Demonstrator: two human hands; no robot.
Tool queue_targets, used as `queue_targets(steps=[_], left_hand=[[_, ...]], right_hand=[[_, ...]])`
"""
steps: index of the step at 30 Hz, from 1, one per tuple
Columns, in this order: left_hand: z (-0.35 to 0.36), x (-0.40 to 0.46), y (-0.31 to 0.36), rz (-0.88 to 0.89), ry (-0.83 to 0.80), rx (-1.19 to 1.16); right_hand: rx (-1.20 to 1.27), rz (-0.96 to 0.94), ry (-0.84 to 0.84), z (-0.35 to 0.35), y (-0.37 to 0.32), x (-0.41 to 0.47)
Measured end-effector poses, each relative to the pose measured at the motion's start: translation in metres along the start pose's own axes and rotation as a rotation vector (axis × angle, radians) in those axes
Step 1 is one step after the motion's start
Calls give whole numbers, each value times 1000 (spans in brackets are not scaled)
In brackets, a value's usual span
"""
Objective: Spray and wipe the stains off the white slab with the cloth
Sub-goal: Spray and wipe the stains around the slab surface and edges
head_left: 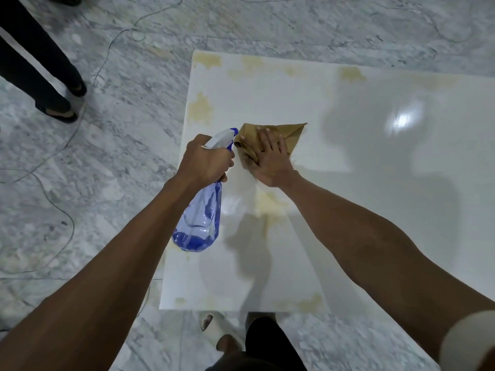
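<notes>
Several yellow stains (200, 110) remain on the slab (348, 183). Right hand (270, 159) presses flat, fingers spread, on the cloth (290, 135) near the left edge; left hand (205, 159) grips the bottle (199, 218), trigger finger seemingly hidden. Wipe with firm, overlapping strokes toward the nearest stain.

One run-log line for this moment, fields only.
left hand: holds spray bottle | right hand: flat on cloth | slab: yellow stains left along edges
</notes>
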State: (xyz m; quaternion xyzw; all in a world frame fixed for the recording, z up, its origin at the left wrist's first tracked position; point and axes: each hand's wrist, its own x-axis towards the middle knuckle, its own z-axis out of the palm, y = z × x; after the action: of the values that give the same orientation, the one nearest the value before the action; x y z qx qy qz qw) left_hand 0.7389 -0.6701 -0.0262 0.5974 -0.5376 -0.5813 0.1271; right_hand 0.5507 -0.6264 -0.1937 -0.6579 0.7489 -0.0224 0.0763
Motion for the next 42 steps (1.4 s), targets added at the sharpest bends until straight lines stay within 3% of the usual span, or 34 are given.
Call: queue_targets(steps=[11,18,22,26,27,31,34,42], left_hand=[[-6,-93,-74,19,-43,36],[-12,-143,-97,30,-57,57],[-22,-176,-99,60,-71,77],[-42,-208,-92,77,-52,75],[-48,-214,-89,79,-42,72],[-70,-234,-77,103,-16,81],[-84,-245,-62,132,-7,74],[-105,-239,-21,167,-12,98]], right_hand=[[-73,-11,-68,15,-45,-144],[23,67,-133,14,-88,-231],[414,248,-356,-24,-108,-245],[1242,747,-222,-87,-127,-246],[1420,801,-190,-99,-131,-248],[1980,683,-28,-132,-148,-253],[2161,642,-2,-157,-170,-245],[2212,545,-41,-200,-185,-200]])
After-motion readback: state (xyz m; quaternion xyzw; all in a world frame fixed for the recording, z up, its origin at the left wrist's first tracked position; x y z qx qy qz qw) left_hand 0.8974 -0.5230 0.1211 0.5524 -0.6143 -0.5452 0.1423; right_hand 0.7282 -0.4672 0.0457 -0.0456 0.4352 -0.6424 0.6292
